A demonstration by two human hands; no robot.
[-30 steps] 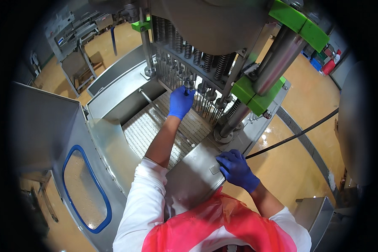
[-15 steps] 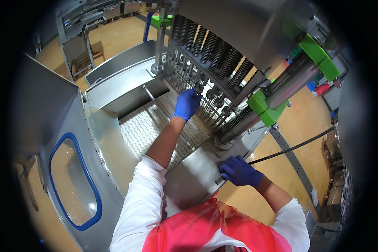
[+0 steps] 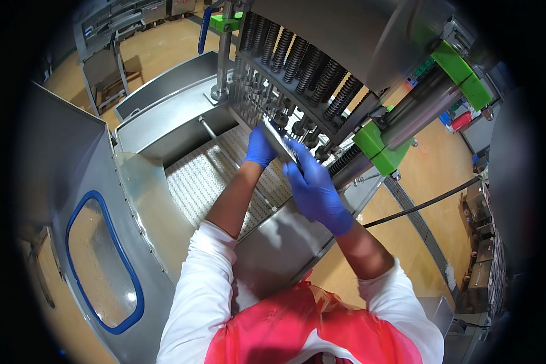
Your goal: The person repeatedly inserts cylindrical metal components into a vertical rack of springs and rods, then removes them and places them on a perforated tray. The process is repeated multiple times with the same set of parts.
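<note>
Both my hands wear blue gloves and reach up under a steel machine head with rows of black springs and thin metal needles. Between the hands is a narrow flat metal strip, tilted. My left hand grips its upper left side. The fingers of my right hand close on its lower right end. Below the hands runs a white perforated conveyor belt. How the strip meets the needles is hidden by my fingers.
A steel trough lies behind the belt. An open steel door with a blue-rimmed window stands at my left. Green clamps hold thick steel columns at the right. A black hose crosses the tan floor.
My right hand has left the steel cover by my chest and risen to the metal strip beside my left hand. My left hand stayed under the needles. The view tilted left.
</note>
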